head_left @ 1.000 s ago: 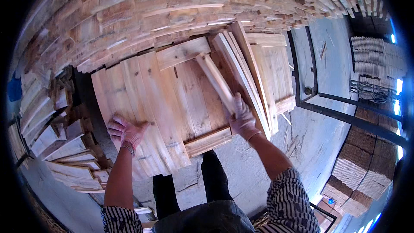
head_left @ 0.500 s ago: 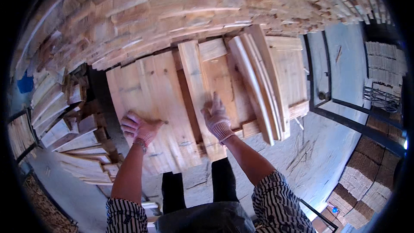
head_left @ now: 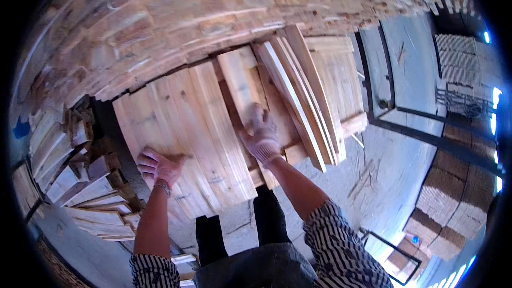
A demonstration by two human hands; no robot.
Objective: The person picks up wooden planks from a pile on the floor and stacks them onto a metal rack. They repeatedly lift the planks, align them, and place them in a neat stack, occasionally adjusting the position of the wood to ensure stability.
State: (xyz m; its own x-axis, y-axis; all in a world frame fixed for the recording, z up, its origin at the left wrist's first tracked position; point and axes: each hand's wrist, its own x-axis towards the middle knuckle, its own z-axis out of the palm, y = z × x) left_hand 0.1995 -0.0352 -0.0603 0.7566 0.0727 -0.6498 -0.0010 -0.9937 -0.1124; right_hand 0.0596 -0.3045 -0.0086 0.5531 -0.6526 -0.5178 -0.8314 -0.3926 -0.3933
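Note:
Both my hands wear pale knitted gloves. My left hand (head_left: pixel 161 166) lies on a row of wide wooden boards (head_left: pixel 181 106) set side by side, its thumb stretched out and its fingers at the outer left edge. Over a narrower loose board (head_left: pixel 241 77) my right hand (head_left: pixel 261 137) is closed, with the thumb by the board's left side and the fingers bent on its upper face. A dark gap separates this board from the row. To its right, several slim strips (head_left: pixel 298 96) lean together at a slant on the pile.
A tall stack of lumber (head_left: pixel 181 26) spans the far side. Offcuts (head_left: pixel 96 181) lie heaped at the left. On the right are a dark metal frame (head_left: pixel 437 141) and bundled wood stacks (head_left: pixel 445 197). Splinters litter the grey floor (head_left: pixel 384 181).
The whole view has shifted and tilted slightly. My right hand's fingers, stretched out before, are now bent over the loose board. My left hand stays at the row's left edge.

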